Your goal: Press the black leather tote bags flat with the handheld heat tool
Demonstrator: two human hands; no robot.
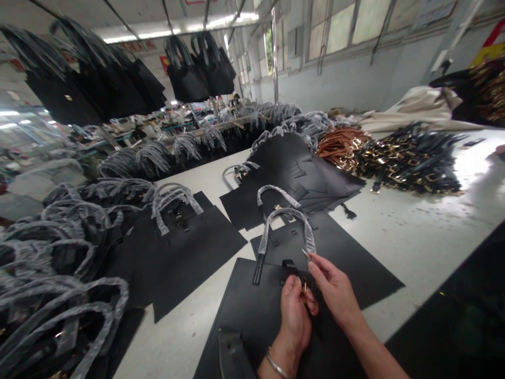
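Left hand [294,321] and right hand [335,289] close together, lower centre, both clamped on 1 black strap [295,271] with 1 small brass buckle [304,287]. 1 pointed metal piece [305,253] sticks up by the right fingers [315,268]. Strap lies on 1 flat black leather panel [252,310] with 1 plastic-wrapped handle [288,212]. 1 metal bangle [276,365] on left wrist. White table [394,247]. Upper right: 1 tan strap heap [341,147], 1 black strap heap [410,163]. Upper left: about 5 black totes [59,100] hanging.
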